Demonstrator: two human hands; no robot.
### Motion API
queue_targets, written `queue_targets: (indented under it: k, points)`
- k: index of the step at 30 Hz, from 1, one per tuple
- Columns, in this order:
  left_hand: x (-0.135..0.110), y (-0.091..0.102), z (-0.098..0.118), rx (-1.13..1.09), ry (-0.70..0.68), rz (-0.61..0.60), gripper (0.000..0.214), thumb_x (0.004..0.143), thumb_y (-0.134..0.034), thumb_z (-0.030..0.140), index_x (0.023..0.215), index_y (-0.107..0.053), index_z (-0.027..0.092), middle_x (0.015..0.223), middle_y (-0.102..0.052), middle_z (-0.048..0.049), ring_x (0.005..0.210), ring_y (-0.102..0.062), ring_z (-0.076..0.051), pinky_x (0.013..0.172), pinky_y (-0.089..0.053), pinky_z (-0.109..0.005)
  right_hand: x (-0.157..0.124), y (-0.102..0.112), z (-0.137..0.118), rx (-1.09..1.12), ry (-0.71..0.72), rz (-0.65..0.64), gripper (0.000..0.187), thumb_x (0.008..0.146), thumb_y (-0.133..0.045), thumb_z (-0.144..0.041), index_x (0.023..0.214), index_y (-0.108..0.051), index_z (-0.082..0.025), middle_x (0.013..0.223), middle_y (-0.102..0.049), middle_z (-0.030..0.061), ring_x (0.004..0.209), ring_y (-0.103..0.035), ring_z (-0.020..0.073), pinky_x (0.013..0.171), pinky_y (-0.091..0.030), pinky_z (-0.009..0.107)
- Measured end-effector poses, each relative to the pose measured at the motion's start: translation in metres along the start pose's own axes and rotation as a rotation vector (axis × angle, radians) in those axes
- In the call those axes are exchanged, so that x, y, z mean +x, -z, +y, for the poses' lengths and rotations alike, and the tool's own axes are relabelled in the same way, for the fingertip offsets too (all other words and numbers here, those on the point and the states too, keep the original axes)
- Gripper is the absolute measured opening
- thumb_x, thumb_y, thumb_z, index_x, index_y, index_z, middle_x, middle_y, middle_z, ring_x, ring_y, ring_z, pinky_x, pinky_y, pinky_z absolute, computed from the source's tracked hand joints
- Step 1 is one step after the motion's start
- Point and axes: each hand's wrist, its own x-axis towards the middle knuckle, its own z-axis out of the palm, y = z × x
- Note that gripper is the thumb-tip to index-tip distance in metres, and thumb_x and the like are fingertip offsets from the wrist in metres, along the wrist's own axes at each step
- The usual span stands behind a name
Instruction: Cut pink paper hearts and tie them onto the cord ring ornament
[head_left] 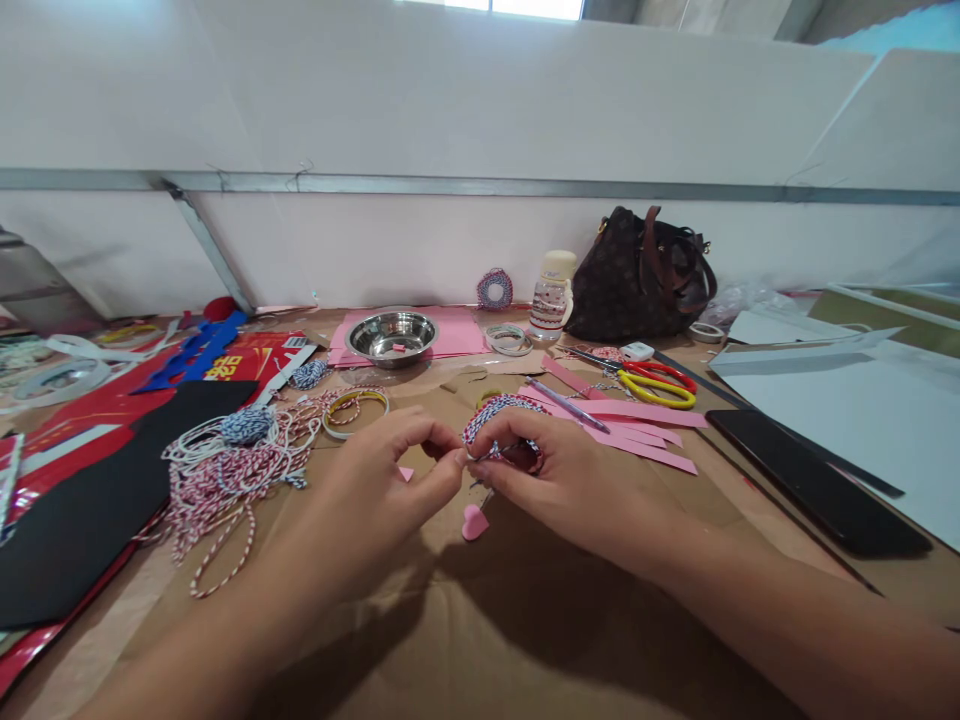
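Where the two hands meet, just above the brown cardboard (480, 640), a cord ring (504, 404) shows between the fingers of the right hand (566, 475), partly hidden by them. Its visible upper edge is a curved band of twisted cord, white flecked with dark blue and pinkish red, the turns packed side by side so that the surface looks ribbed and speckled. More of the same pattern shows below the bent forefinger, so the band seems to curve round, though its middle is covered. The right thumb and forefinger are pressed together at its near side; the left hand (386, 475) has thumb and forefinger pinched too, almost touching the right fingertips, on what looks like a thin strand (468, 458), too fine to follow far. Just below the fingertips is a pink heart (474, 522), plain and smooth-edged, with a slim pale line running up from it toward the right hand; whether it hangs or lies on the cardboard cannot be told. Against the white wall (360, 240) beyond stands a corded disc (495, 290) in similar blue, white and pink, with a pale round centre. Left of the hands lies a loose heap of red-and-white cord (232, 480).
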Motion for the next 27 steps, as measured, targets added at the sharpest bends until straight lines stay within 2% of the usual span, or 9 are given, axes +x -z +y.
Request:
queue_targets:
  k: [5, 14, 20, 27]
  points:
    - [0.000, 0.001, -0.001, 0.030, -0.030, 0.004, 0.014, 0.088, -0.056, 0.027, 0.074, -0.060, 0.023, 0.078, -0.063, 0.0027, 0.077, -0.058, -0.018, 0.071, -0.041, -0.032, 0.000, 0.002, -0.002, -0.011, 0.011, 0.008, 0.011, 0.091, -0.060, -0.027, 0.090, -0.071, -0.022, 0.088, -0.073, 0.0020, 0.079, -0.066, 0.0155, 0.059, -0.042, 0.023]
    - [-0.004, 0.002, -0.002, 0.093, -0.109, 0.044, 0.012, 0.089, -0.059, 0.029, 0.097, -0.067, 0.026, 0.103, -0.069, -0.0013, 0.102, -0.061, -0.023, 0.089, -0.045, -0.039, 0.003, 0.002, 0.004, -0.006, 0.014, 0.028, 0.015, 0.093, -0.057, -0.027, 0.088, -0.068, -0.019, 0.084, -0.070, 0.0037, 0.078, -0.064, 0.0161, 0.062, -0.043, 0.025]
    - [-0.003, 0.003, -0.007, 0.162, -0.263, 0.069, 0.011, 0.093, -0.060, 0.032, 0.093, -0.070, 0.027, 0.094, -0.071, -0.0007, 0.094, -0.064, -0.021, 0.087, -0.046, -0.038, 0.003, 0.002, 0.005, 0.039, -0.010, 0.005, 0.015, 0.094, -0.057, -0.029, 0.091, -0.067, -0.019, 0.085, -0.071, 0.0039, 0.081, -0.067, 0.0170, 0.066, -0.046, 0.027]
    - [-0.003, 0.003, -0.011, 0.179, -0.339, 0.082, 0.009, 0.094, -0.060, 0.027, 0.094, -0.069, 0.026, 0.092, -0.070, 0.0000, 0.093, -0.063, -0.019, 0.088, -0.044, -0.036, 0.002, 0.002, 0.002, 0.030, -0.030, -0.002, 0.016, 0.093, -0.058, -0.030, 0.090, -0.068, -0.019, 0.085, -0.070, 0.0037, 0.081, -0.068, 0.0171, 0.060, -0.044, 0.025]
